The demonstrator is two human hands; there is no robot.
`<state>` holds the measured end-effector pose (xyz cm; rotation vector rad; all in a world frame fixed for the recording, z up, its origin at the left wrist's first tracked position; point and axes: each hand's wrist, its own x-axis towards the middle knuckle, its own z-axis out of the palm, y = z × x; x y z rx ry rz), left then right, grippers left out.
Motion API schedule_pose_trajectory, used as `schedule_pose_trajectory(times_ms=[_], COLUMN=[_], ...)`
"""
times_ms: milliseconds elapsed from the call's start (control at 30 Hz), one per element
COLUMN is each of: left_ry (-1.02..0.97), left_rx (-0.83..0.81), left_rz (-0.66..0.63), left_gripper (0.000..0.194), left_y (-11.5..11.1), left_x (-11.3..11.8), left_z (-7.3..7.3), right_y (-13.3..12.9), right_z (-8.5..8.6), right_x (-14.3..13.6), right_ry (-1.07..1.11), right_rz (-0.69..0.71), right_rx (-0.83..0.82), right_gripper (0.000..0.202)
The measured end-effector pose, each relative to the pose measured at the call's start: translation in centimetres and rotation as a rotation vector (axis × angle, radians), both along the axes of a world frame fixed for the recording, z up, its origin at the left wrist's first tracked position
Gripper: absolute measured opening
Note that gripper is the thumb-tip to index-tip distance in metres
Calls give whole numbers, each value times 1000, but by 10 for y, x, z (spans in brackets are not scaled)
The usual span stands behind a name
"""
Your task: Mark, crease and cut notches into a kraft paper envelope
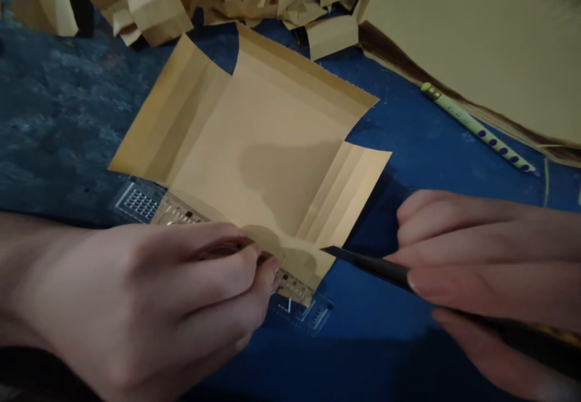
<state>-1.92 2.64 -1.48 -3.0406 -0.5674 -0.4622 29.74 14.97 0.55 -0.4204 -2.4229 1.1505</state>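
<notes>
A creased brown paper piece [267, 141] with notched corners and folded side flaps lies on the blue surface. Across its near edge runs a clear plastic template [140, 201] with cut-out shapes. My left hand [200, 305] is closed, its fingertips pinching the template at the paper's near edge. In my right hand [481, 269] is a dark, thin-bladed cutting tool [372, 267], with the fingers wrapped round it. The blade's tip touches or hovers just over the paper near its lower right corner; which of the two I cannot tell.
Brown paper scraps [158, 5] are heaped along the top left and middle. At the upper right lies a stack of large brown sheets [481, 45]. A pale green pencil [476, 126] with purple dots rests beside the stack on the blue surface [281, 359].
</notes>
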Motion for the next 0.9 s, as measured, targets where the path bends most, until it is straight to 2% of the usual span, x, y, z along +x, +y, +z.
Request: schedule_pose_trajectory(times_ms=[67,167,267,400,533,600,700,767,833,900], left_ry=[-17,-47,-58,-14,-44,-66,-52,-4,28,16], left_rx=[26,19,-12,-23,-8,51,114,107,80,69], left_rz=[-14,-40,-79,-193,-238,-185,14,105,100,34], left_gripper=[29,37,42,36,35,32,26,34,41,37], left_y=[4,3,6,15,11,5,-4,-5,-4,0], left_x=[0,5,10,17,21,22,22,23,24,25], left_z=[0,0,5,14,15,14,12,12,13,13], right_y=[2,6,6,4,4,6,7,7,6,5], right_z=[-1,-3,-5,-9,-10,-9,-8,-10,-12,-13], right_x=[-8,-13,-12,-9,-10,-11,-14,-14,-13,-13], right_ry=[52,-20,-95,-104,-96,-97,-74,-59,-41,-36], right_rz=[62,113,116,106,81,82,97,95,86,81], right_rx=[-36,-20,16,-34,-71,-52,-18,-15,-25,-29], right_gripper=[29,26,30,38,38,38,37,38,37,37])
